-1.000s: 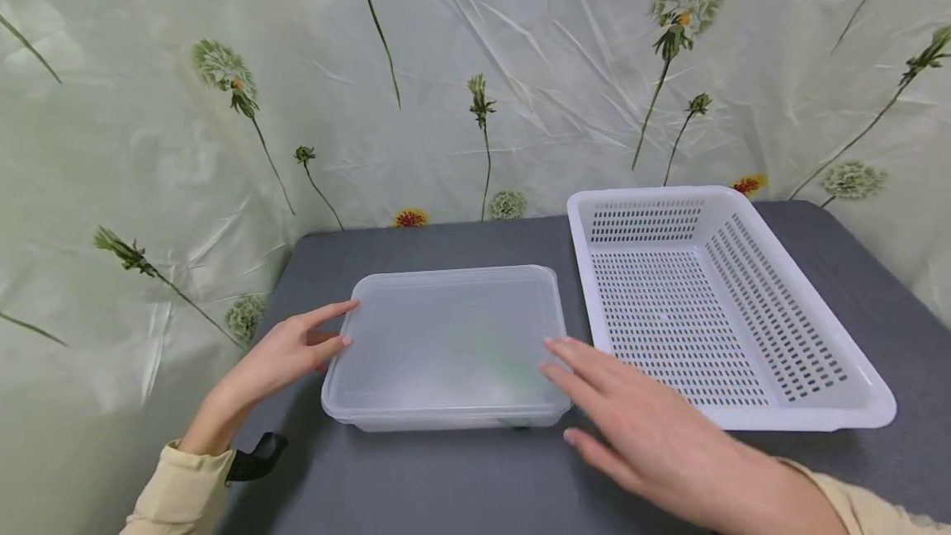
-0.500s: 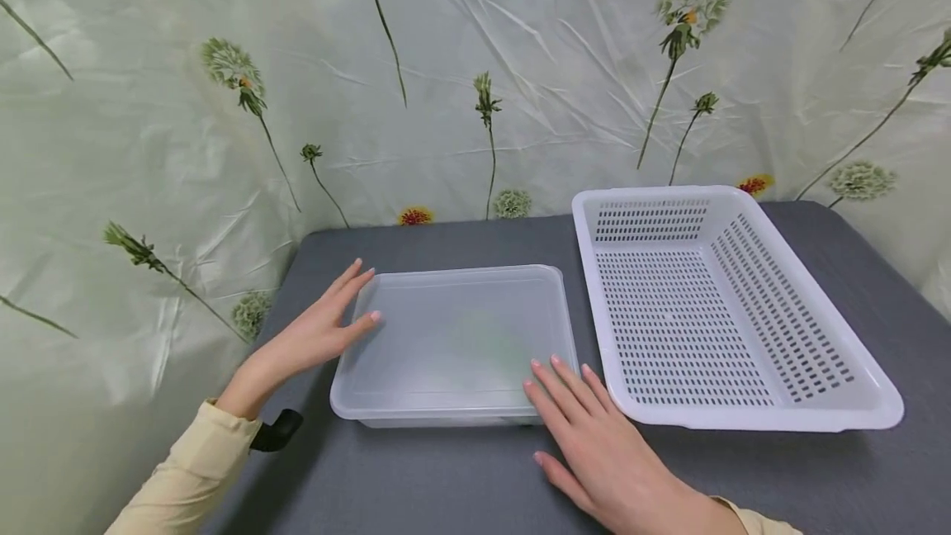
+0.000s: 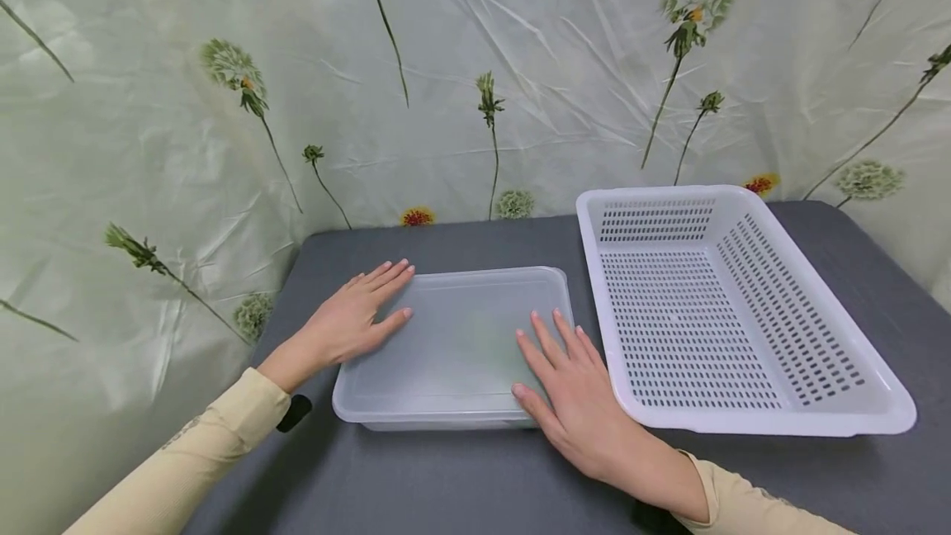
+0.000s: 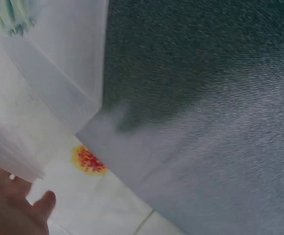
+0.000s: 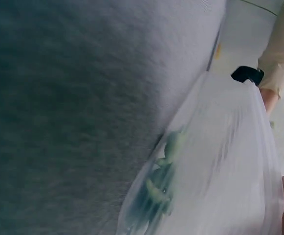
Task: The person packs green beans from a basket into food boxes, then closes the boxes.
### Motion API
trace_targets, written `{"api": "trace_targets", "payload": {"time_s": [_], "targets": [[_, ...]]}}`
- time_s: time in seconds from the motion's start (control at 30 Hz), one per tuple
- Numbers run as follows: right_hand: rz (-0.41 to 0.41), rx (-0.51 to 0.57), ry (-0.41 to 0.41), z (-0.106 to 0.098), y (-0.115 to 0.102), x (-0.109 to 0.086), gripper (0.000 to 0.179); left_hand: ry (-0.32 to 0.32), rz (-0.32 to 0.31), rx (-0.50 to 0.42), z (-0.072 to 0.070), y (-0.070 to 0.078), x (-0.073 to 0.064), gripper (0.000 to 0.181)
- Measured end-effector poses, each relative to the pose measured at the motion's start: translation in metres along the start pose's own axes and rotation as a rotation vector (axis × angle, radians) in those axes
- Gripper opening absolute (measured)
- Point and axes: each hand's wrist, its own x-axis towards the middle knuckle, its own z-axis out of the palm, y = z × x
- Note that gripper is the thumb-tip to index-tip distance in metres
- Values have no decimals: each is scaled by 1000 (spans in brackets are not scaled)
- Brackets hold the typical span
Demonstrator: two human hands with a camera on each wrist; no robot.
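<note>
A translucent plastic food container (image 3: 461,345) with its lid on stands on the grey table. My left hand (image 3: 355,319) lies with spread, nearly straight fingers over the lid's far left corner. On the right side of the lid, my right hand (image 3: 578,407) rests with fingers spread and straight. Something green (image 5: 156,188) shows through the container's wall in the right wrist view, blurred by the plastic. Part of my left hand (image 4: 17,210) appears at the bottom corner of the left wrist view, beside the container's wall (image 4: 58,83).
A white perforated plastic basket (image 3: 825,295) stands just right of the container, close to my right hand. Behind and left of the grey table (image 3: 446,485) hangs a pale sheet (image 3: 416,147) printed with flowers.
My left hand has shifted from the container's left edge up and right onto the lid. The right hand has moved left and forward onto the lid's right side.
</note>
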Motion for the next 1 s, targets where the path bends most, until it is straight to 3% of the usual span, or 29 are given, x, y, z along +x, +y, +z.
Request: {"api": "trace_targets", "payload": {"time_s": [0.17,0.37,0.67,0.77,0.87,1.0], "targets": [[27,-69,-13,0,0,6,61,-30,-15,60,2,26,-8,70],[17,-144,-13,0,0,9,59,-27,49,10,5,60,-32,68],[-19,-222,-2,2,-6,2,57,-6,66,48,13,65,-38,60],[-97,-220,4,4,-11,-8,54,-62,51,-15,10,63,-40,59],[-166,-189,10,4,-14,-17,50,-153,22,-126,-3,62,-35,61],[-198,-172,15,0,-15,-22,53,-249,41,-214,-21,73,-9,64]]}}
